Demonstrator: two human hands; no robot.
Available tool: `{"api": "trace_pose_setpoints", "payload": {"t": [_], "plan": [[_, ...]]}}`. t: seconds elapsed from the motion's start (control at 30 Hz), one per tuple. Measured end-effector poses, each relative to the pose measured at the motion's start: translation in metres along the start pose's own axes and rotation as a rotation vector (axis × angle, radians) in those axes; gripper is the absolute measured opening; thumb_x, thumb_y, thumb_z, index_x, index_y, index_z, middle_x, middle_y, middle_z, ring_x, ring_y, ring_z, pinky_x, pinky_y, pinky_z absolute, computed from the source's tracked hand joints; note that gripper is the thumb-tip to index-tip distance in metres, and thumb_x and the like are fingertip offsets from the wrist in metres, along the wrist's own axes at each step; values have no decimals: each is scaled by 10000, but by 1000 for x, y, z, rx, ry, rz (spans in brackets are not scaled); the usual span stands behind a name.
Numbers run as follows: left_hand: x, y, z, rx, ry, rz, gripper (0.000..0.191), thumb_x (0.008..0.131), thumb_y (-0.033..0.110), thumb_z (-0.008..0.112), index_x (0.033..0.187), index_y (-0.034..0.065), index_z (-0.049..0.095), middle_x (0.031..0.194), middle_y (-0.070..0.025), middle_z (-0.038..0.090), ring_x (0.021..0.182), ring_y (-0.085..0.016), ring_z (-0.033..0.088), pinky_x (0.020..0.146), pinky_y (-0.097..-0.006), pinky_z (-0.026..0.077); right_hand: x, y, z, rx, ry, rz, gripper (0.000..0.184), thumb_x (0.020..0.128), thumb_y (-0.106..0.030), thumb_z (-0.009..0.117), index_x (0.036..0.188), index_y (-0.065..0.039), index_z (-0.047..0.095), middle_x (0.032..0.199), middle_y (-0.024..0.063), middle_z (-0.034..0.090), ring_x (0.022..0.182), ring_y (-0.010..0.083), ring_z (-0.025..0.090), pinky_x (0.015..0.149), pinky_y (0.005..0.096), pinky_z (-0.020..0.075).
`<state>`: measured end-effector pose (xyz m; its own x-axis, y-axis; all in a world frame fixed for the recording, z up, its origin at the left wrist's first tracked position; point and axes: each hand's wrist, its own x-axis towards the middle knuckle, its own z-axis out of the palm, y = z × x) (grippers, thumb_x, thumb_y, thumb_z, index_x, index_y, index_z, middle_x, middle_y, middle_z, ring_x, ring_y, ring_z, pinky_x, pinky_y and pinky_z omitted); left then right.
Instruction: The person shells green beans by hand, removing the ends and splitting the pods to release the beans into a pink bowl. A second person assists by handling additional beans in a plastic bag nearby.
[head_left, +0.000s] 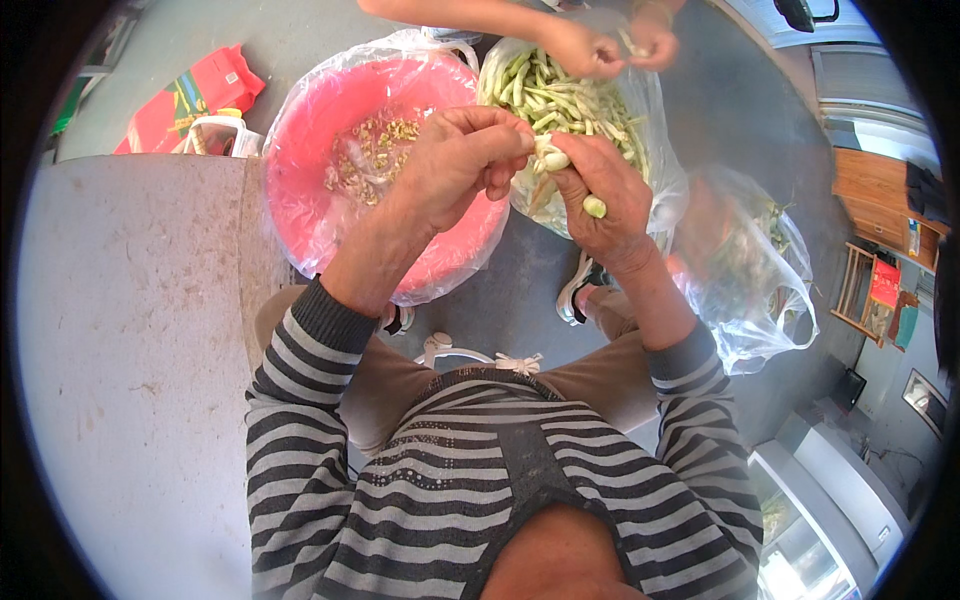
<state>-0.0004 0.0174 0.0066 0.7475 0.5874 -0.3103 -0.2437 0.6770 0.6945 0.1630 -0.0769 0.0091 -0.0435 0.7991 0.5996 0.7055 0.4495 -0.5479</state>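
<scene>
My right hand (604, 191) is closed around a pale green bean pod (594, 206), whose whitish opened end (553, 156) shows between thumb and forefinger. My left hand (472, 161) pinches at that end with thumb and forefinger, the fingertips touching or nearly touching it. Under my left forearm stands a pink basin (300, 172) lined with clear plastic, with small yellowish and pale bits (367, 161) at its bottom. Behind my right hand, a clear plastic bag (660, 135) holds many green bean pods (555, 94).
Another person's hands (615, 49) work above the bean bag, apart from mine. A pale, stained tabletop (135, 337) lies at the left, with a red bag (225, 79) beyond it. Another clear plastic bag (750, 277) with plant matter rests on the floor at the right.
</scene>
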Motion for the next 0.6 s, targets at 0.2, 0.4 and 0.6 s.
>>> {"api": "trace_pose_setpoints", "payload": {"t": [0.2, 0.4, 0.6], "plan": [[6, -12, -11, 351, 95, 68, 90, 825, 90, 662, 841, 1, 672, 670, -4, 608, 525, -61, 525, 467, -226, 413, 4, -15, -6, 239, 124, 334, 245, 968, -124, 563, 1161, 25, 580, 905, 88, 655, 640, 105, 565, 580, 233, 467], [5, 18, -40, 1432, 210, 394, 122, 782, 95, 677, 853, -3, 687, 733, -104, 679, 612, -184, 645, 585, -329, 502, 22, 2, -30, 525, 419, 589, 203, 980, -111, 544, 1101, 49, 576, 879, 103, 672, 566, 67, 549, 461, 201, 406], [2, 27, -59, 1912, 247, 326, 281, 799, 189, 683, 1018, 14, 666, 947, -160, 683, 819, -320, 663, 722, -391, 525, 17, 25, -43, 847, 552, 734, 233, 988, -141, 529, 1113, 54, 537, 933, 142, 632, 587, 108, 516, 485, 235, 380]]}}
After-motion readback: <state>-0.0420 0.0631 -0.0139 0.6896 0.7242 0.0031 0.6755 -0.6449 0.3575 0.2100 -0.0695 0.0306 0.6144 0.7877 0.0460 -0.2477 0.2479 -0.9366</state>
